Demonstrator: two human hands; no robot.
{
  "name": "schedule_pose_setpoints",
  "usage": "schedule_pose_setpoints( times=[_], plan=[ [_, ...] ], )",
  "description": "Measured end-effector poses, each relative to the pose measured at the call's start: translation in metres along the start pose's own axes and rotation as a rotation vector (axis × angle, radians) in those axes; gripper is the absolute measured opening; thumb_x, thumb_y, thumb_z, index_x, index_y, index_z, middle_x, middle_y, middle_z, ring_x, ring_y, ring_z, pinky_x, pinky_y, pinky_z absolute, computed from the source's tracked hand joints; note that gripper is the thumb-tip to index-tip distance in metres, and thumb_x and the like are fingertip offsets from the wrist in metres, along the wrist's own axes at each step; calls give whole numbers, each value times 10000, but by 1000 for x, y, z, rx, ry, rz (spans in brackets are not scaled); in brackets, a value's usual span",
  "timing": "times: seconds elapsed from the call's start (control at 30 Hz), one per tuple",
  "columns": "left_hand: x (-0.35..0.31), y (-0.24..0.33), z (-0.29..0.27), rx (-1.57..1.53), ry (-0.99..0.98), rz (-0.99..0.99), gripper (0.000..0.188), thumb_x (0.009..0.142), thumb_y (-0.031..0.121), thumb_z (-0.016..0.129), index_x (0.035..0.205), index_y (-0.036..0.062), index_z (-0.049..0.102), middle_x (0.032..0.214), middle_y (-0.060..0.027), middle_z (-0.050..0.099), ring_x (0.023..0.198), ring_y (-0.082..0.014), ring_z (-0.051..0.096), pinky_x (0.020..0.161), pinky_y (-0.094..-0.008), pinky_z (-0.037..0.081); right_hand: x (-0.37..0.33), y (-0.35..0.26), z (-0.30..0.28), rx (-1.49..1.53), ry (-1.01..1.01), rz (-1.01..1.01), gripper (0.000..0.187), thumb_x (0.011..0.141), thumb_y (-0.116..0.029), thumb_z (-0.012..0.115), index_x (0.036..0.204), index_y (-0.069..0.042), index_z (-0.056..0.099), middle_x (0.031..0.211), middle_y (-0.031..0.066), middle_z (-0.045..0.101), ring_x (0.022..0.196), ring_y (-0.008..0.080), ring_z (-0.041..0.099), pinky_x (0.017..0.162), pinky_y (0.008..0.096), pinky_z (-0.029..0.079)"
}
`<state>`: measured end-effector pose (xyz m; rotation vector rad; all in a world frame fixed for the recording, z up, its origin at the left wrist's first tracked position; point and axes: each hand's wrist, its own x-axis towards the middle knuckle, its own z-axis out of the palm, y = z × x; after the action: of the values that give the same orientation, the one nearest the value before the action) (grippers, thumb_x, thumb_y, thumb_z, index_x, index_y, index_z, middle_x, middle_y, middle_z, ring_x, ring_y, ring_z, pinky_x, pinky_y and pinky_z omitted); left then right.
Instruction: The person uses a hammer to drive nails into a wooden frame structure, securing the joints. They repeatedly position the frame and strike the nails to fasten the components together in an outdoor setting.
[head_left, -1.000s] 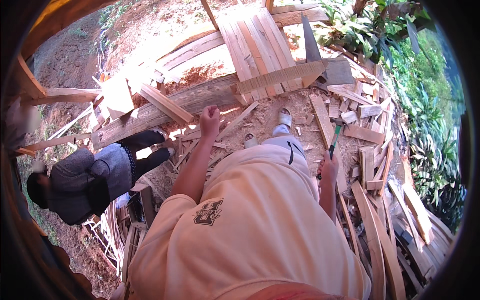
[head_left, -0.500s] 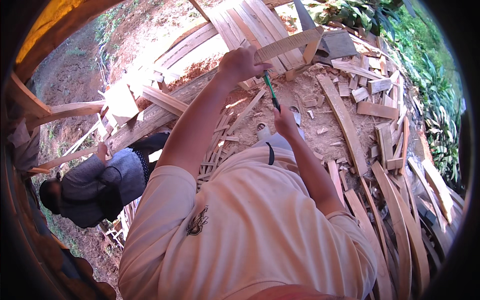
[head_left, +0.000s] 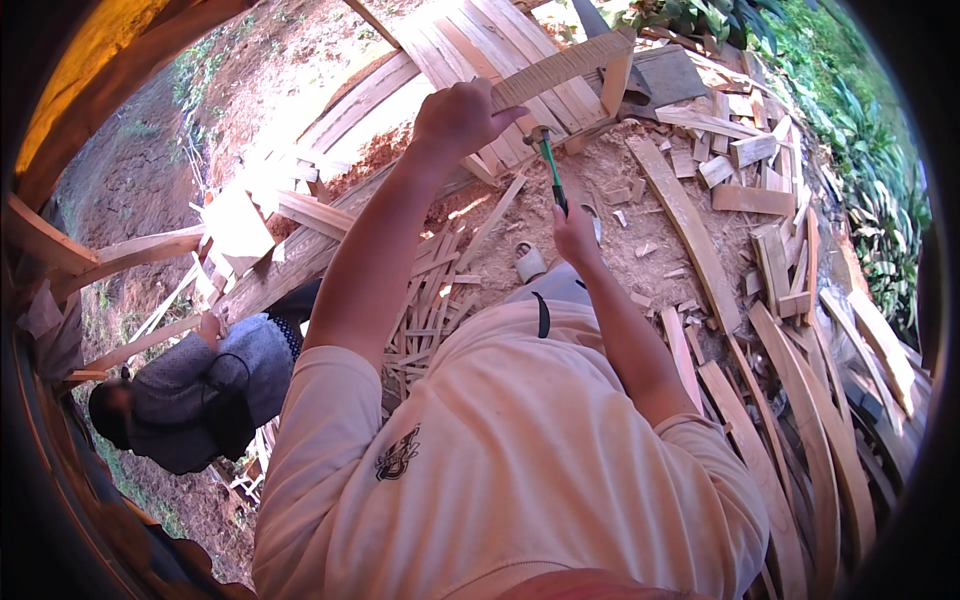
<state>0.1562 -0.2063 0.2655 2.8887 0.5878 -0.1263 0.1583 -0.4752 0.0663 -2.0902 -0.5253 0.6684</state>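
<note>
My left hand is closed around the near end of a curved wooden slat with a rough sawn edge. That slat slants up to the right, over a row of planks laid side by side. Lower down, my right hand grips a hammer by its black-ended green handle. The hammer's head points up and stands just below the slat, close to my left thumb. Whether it touches the wood I cannot tell.
A heavy beam runs past on the left, where another person bends over, a hand on a thin strip of wood. Offcuts and long curved boards litter the right side. A dark saw-like blade lies at the top.
The hammer's head, earlier partly behind my left hand, now shows plainly below the slat. Both hands keep their holds. The whole view has shifted slightly.
</note>
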Motion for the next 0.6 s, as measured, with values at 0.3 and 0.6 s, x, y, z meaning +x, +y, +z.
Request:
schedule_pose_setpoints(
  times=[0.3,0.6],
  plan=[
    [5,18,-19,51,-70,13,694,957,707,594,998,20,678,729,-134,724,711,-316,764,661,-456,616,-6,30,9,99,-50,79,229,1064,-241,587,1072,-16,635,758,148,634,701,277,634,665,437,478],
    [-13,-8,19,95,-40,-14,670,935,708,628,1000,45,695,653,-105,709,601,-280,750,535,-426,604,-4,39,28,82,-51,74,245,1063,-245,585,1083,-5,623,812,181,650,754,317,645,696,440,490]
  ],
)
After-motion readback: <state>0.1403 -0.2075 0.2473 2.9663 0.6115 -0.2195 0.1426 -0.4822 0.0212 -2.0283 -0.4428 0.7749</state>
